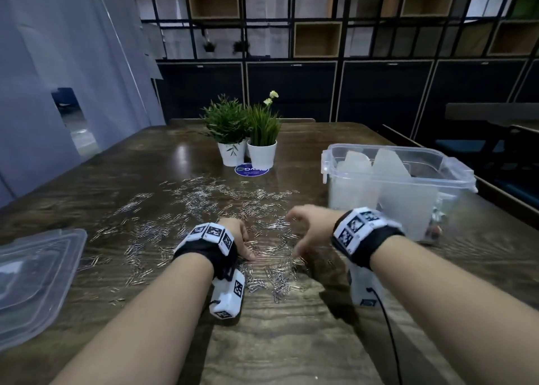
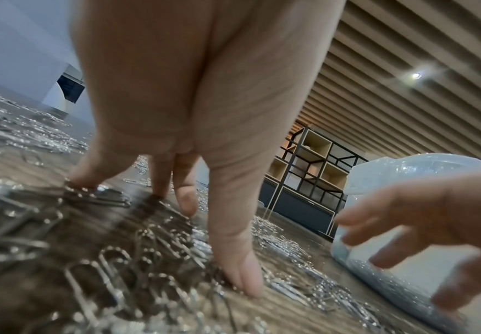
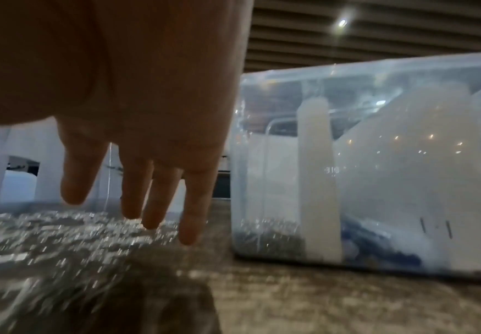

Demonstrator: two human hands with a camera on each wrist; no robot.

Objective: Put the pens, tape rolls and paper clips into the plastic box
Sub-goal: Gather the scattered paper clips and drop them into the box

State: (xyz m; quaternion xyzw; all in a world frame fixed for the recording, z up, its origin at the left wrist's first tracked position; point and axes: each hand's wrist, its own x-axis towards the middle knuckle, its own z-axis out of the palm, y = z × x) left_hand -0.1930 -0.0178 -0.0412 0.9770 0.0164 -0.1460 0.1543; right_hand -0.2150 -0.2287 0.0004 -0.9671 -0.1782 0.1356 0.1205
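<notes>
Silver paper clips (image 1: pixel 204 203) lie scattered over the middle of the wooden table (image 1: pixel 291 341), with a denser heap (image 1: pixel 277 282) between my wrists. My left hand (image 1: pixel 243 246) presses straight fingertips (image 2: pixel 242 271) down among the clips (image 2: pixel 113 259) and grips nothing. My right hand (image 1: pixel 294 234) hovers just above the clips with its fingers (image 3: pixel 159 203) spread and empty. The clear plastic box (image 1: pixel 388 177) stands open to the right of that hand. White dividers and some small dark items show through its wall (image 3: pixel 376 180). No pens or tape rolls lie on the table.
The box's clear lid (image 1: pixel 35 282) lies at the table's left front edge. Two potted plants (image 1: pixel 233 128) (image 1: pixel 262 139) stand at the middle back beside a round blue sticker (image 1: pixel 250 170). Bare wood runs along the front edge.
</notes>
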